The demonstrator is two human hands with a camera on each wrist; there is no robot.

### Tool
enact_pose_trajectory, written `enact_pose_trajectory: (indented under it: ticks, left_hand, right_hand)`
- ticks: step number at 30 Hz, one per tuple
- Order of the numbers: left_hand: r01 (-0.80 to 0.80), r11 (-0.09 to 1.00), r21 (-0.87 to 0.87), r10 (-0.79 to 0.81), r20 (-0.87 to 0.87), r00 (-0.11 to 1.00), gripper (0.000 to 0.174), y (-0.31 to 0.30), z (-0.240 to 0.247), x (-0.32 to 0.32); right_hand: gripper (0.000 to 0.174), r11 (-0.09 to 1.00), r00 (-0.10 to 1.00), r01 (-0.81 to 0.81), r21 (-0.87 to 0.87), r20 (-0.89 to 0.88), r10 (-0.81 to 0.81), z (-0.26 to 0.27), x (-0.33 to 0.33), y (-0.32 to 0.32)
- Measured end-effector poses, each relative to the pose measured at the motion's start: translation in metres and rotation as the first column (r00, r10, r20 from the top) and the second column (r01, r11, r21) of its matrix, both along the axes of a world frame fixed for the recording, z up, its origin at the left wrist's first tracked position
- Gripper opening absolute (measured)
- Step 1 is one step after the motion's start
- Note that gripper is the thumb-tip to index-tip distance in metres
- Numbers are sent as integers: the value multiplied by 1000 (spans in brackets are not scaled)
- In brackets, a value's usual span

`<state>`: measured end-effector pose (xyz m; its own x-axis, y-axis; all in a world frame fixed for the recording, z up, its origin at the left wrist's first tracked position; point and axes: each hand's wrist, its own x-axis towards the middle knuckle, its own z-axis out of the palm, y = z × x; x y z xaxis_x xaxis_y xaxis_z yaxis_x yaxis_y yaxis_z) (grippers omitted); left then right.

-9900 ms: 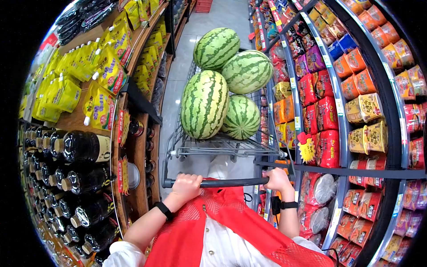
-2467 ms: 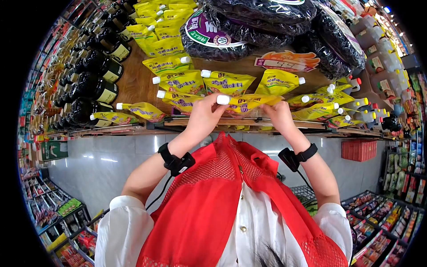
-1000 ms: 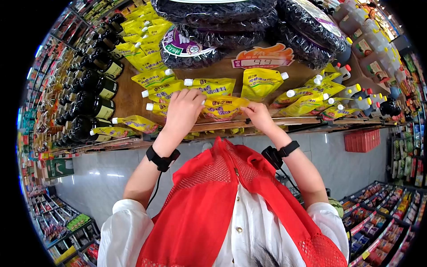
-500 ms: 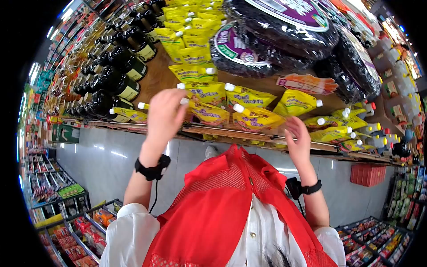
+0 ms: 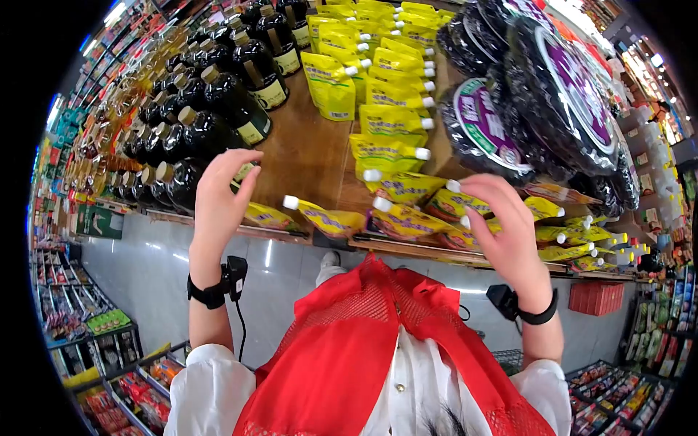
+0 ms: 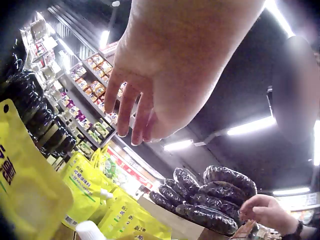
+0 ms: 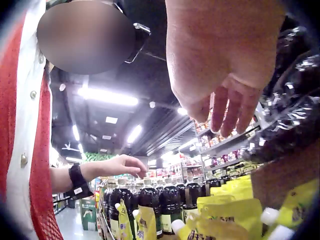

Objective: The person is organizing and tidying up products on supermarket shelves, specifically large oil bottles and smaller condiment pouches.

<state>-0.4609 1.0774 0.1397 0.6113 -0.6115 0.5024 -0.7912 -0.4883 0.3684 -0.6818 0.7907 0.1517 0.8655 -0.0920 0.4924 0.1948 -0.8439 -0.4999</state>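
Note:
My left hand point(image 5: 224, 192) hovers beside the dark sauce bottles point(image 5: 222, 102), thumb and fingers apart with nothing between them. Below and to its right, yellow spouted seasoning pouches point(image 5: 331, 219) with white caps lie along the shelf's front edge. Over the right end of that row is my right hand point(image 5: 509, 229), its fingers loosely bent close to the white caps of the pouches there. In the left wrist view, the left hand's fingers point(image 6: 127, 107) hang apart above yellow pouches point(image 6: 82, 187). The right wrist view shows the right hand's fingers point(image 7: 230, 107) hanging loosely, holding nothing.
Yellow pouches point(image 5: 392, 120) stand in rows farther back. Black plastic-wrapped round packs point(image 5: 538, 94) are stacked at the right. Bare wood point(image 5: 298, 160) shows between bottles and pouches. A red crate point(image 5: 596, 298) sits on the floor at the right.
Earlier my hands pushed a cart of watermelons, then held a yellow pouch at the shelf front. They have since let go and moved apart, and the head view has turned left along the shelf.

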Motion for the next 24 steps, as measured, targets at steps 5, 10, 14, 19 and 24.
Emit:
enact_pose_trajectory:
  ticks: [5,10,14,19,24]
  left_hand:
    - [161,987,-3,-160,-128,979,16,32,3,40]
    - [296,955,-18,-291,-251,923,18,71,-2,65]
    - [392,919,-40,-382,-336,861,19,91,-7,80]
    - [462,884,-63,-450,-376,810,18,102,-8,90]
    - [499,862,-95,-494,-381,781,17,96,-3,92]
  right_hand:
    - [23,961,986,-6,-277,-163,-41,-3,96,31]
    - [16,720,844,-23,-694,-399,-358,-51,154,32]
    - [9,714,812,-41,-699,-439,-384,-67,175,28]
    - [9,718,869,20,-695,-343,-356,-60,189,44]
    - [9,735,850,63,-675,-350,-393,-39,218,69]
